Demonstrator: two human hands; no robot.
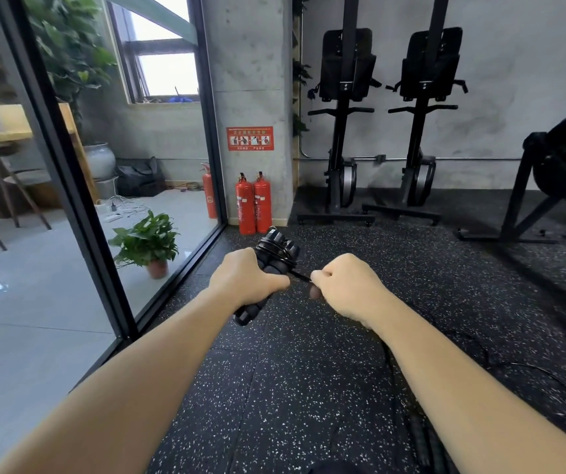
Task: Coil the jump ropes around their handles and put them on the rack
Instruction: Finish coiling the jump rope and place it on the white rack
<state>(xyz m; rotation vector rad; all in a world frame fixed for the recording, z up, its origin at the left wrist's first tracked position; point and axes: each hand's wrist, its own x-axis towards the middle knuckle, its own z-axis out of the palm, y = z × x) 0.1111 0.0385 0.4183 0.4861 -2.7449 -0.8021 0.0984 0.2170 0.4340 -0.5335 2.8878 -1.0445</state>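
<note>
Closest in, a loose run of thin black cord [531,367] is seen trailing over the black speckled rubber floor [309,388] past the right forearm, so there's slack left to be wound. A bit further out, the pair of black foam jump-rope handles [276,253] is gripped side by side in the left hand [247,278], fingers curled right round them, with several turns of cord stacked near the top end. The free stretch is pinched in the right hand [346,289], which is balled up just beside the handles.

For a tidy coil, light tension should probably be held on that stretch. Each turn should be laid snug against the last, not crossed over, and the handles should be pressed together so nothing slips. Kinks in the floor slack are best shaken out first.

Further back, two red fire extinguishers [253,203] are parked by the grey concrete pillar [250,80], and black upright machines [343,131] are lined along the wall. No rack can be picked out from here.
</note>
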